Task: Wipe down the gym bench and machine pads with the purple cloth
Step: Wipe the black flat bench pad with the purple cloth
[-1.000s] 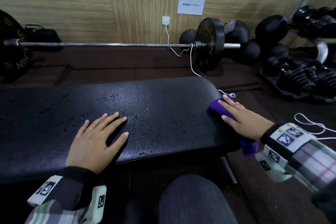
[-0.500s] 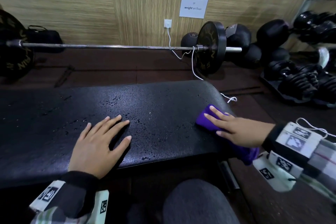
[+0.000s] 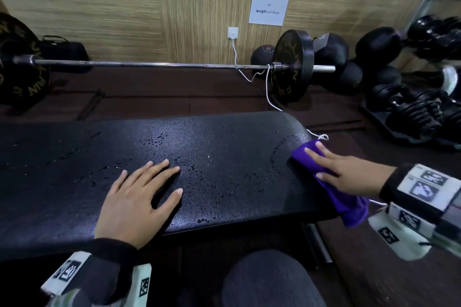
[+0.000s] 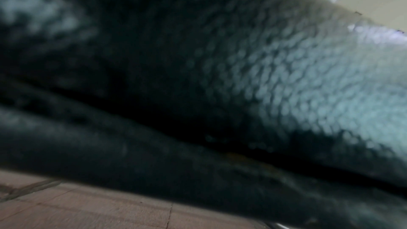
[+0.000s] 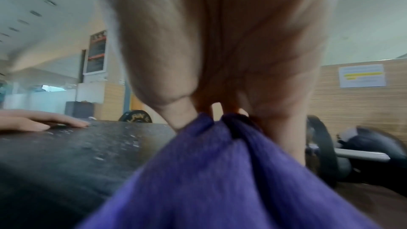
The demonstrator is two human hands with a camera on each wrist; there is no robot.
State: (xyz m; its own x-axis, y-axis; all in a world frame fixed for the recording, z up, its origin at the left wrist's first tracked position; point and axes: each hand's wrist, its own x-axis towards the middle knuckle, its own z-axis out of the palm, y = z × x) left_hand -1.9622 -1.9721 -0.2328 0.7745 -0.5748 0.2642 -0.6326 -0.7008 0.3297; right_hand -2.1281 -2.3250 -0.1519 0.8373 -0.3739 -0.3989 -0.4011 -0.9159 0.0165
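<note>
1. Right hand point(image 3: 349, 174) is pressing flat, fingers straight, on the purple cloth point(image 3: 324, 174); nothing is curling round it.
2. Cloth is lying at the bench pad's point(image 3: 199, 157) 3 o'clock end, its loose tail hanging off the near edge toward 5 o'clock; the right wrist view is showing the folds bunching under the palm point(image 5: 220, 41).
3. Left hand point(image 3: 134, 197) is resting palm down, fingers spread and relaxed, on the pad toward 7 o'clock, gripping nothing.
4. Water droplets point(image 3: 189, 164) are sitting on the pad between the hands.
5. Left wrist view is showing only blurred dark pad texture.
6. Barbell point(image 3: 159, 65) is lying on the floor at 12 o'clock; dumbbells point(image 3: 411, 107) are sitting at 2 o'clock.
</note>
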